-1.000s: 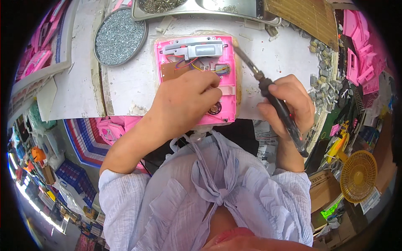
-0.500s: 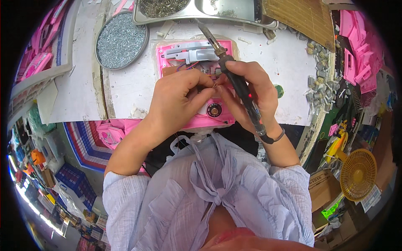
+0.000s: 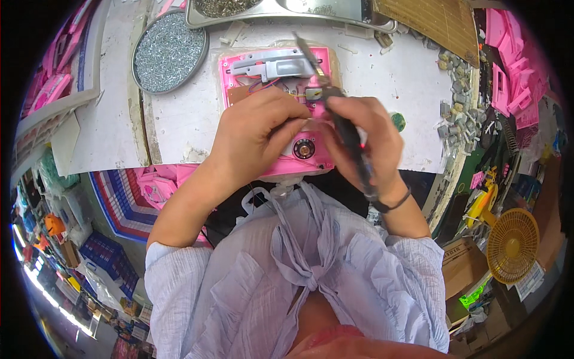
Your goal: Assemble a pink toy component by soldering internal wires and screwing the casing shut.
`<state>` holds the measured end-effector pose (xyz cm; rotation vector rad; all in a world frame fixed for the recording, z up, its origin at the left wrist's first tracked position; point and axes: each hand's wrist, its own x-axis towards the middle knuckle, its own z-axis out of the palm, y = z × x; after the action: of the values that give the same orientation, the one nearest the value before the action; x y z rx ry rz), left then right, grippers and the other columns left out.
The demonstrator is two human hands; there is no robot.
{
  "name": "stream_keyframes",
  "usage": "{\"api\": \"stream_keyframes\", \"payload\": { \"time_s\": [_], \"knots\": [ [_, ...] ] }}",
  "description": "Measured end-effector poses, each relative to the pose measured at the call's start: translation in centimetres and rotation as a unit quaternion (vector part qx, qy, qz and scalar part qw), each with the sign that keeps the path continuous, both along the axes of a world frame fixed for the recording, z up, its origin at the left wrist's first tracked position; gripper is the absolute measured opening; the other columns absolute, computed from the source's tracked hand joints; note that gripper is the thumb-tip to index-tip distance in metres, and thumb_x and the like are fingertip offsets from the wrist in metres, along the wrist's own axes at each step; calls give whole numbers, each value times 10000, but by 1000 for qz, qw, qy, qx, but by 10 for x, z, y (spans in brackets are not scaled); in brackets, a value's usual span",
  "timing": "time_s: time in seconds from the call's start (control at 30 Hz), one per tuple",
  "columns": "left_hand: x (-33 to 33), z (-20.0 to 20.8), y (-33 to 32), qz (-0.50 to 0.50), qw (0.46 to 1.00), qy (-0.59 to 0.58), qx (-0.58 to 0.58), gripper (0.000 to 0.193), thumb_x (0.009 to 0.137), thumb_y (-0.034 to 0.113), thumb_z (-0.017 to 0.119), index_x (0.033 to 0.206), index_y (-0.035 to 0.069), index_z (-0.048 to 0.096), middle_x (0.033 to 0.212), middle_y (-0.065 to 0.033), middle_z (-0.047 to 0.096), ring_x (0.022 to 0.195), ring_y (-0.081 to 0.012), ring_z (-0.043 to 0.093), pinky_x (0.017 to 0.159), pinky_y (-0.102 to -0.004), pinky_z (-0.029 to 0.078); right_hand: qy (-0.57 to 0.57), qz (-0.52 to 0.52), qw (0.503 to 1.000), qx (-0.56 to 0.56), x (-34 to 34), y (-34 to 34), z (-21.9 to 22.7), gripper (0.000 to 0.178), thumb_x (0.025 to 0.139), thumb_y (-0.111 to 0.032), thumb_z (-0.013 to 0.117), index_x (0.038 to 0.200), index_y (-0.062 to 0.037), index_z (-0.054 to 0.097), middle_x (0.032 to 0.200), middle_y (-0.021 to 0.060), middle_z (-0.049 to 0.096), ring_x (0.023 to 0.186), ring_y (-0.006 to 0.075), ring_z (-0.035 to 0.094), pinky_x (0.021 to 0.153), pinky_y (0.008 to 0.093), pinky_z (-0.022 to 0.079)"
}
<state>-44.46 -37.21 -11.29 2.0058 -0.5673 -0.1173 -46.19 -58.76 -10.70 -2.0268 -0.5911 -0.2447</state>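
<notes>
Pink plastic forms the shallow, open rectangular casing (image 3: 326, 158) on the white tabletop (image 3: 179, 133), directly in front of the person and partly beneath both hands. A long grey plastic part (image 3: 282, 69) lies across its far end, with thin coloured wires (image 3: 258, 87) below, and a round black speaker (image 3: 304, 149) sits nearer the body. Over the casing, the left hand (image 3: 254, 128) pinches with thumb and forefinger; anything between them is too small to make out. The right hand (image 3: 372, 131), slightly blurred, grips a black-handled soldering iron (image 3: 348, 136) that slants up and leftward, its fingertips close to the left hand's; I cannot tell whether they touch. Beyond the casing stands a shiny steel compartment tray (image 3: 287, 22); to the left, a round dark-rimmed dish (image 3: 207, 51) holds many small silvery metal pieces (image 3: 169, 55).
</notes>
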Motion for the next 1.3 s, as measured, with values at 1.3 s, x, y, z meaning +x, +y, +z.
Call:
{"api": "stream_keyframes", "payload": {
  "time_s": [1.3],
  "knots": [
    [9,12,11,-177,971,-78,138,249,760,9,740,976,30,618,1104,-98,598,959,-301,655,765,-382,559,150,145,978,-19,9,-40,31,217,705,-79,744,898,-8,677,674,47,599,512,137,472,496,295,340]
  ]
}}
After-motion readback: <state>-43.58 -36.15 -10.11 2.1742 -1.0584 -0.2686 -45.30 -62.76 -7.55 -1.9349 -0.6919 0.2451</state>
